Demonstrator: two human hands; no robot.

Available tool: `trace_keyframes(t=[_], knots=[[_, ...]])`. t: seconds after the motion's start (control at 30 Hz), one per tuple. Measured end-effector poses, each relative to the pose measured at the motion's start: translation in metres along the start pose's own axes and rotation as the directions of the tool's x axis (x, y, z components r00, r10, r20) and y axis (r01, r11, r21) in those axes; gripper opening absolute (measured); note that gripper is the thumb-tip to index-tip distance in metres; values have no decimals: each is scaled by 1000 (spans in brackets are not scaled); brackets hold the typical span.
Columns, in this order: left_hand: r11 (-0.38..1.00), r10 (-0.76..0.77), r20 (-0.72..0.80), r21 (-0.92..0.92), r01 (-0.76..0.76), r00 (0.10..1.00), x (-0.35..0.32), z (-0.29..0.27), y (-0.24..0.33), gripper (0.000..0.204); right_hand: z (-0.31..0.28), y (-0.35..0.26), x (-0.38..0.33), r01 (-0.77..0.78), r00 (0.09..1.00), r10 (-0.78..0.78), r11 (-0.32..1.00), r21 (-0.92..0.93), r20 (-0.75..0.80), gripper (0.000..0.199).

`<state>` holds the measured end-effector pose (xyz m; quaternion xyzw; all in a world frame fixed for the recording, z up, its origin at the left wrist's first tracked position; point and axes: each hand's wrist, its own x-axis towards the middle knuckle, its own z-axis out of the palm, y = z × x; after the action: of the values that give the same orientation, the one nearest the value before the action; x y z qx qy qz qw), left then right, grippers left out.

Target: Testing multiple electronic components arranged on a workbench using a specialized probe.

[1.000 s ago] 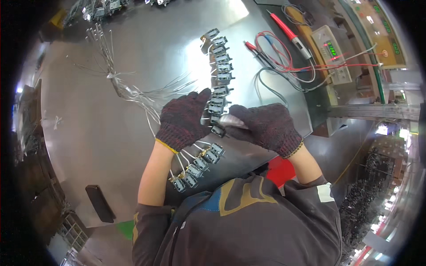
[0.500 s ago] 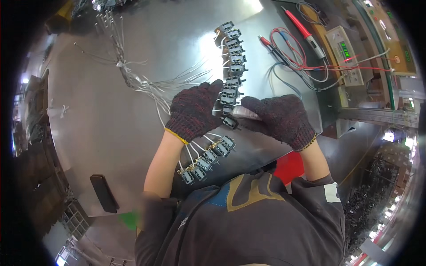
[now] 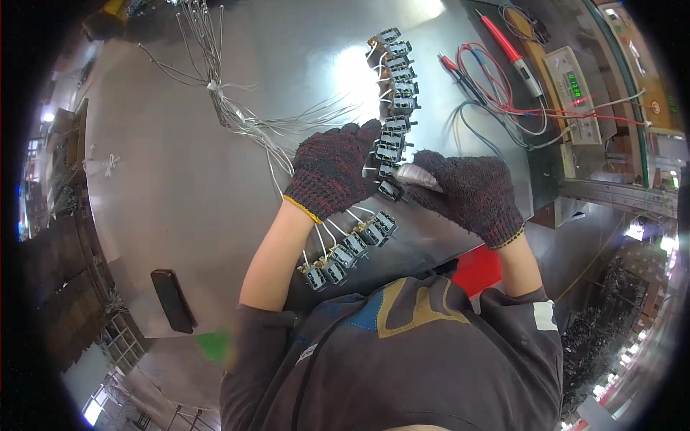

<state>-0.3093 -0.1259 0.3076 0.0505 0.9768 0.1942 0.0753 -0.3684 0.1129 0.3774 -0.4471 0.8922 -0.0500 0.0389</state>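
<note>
Upper left of the frame, a tied bundle of thin wires (image 3: 237, 118) fans across the steel table (image 3: 180, 201). Centre frame, your left hand (image 3: 332, 172) lies flat, fingers spread, pressing on the row of small grey switches (image 3: 394, 93). That row runs from upper centre down toward lower left, passing between your hands; its long axis is nearly vertical here. Your left hand is nearer. Right of it, your right hand (image 3: 471, 192) is closed around a silvery tool (image 3: 415, 177), tip touching the row.
</note>
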Motion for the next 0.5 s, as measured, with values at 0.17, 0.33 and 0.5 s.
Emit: trace_keyframes(t=[0.17,0.33,0.5], knots=[[1000,-4,10,-5,4,1000,-1,-1,2,93,-1,1,2,41,999,-40,999,36,-33,42],[1000,1,40,4,-1,999,1,-1,2,88,1,5,1,20,1000,-20,998,54,7,38],[1000,-22,43,16,21,999,1,-4,3,91,-1,5,4,22,1000,-23,998,56,6,38]])
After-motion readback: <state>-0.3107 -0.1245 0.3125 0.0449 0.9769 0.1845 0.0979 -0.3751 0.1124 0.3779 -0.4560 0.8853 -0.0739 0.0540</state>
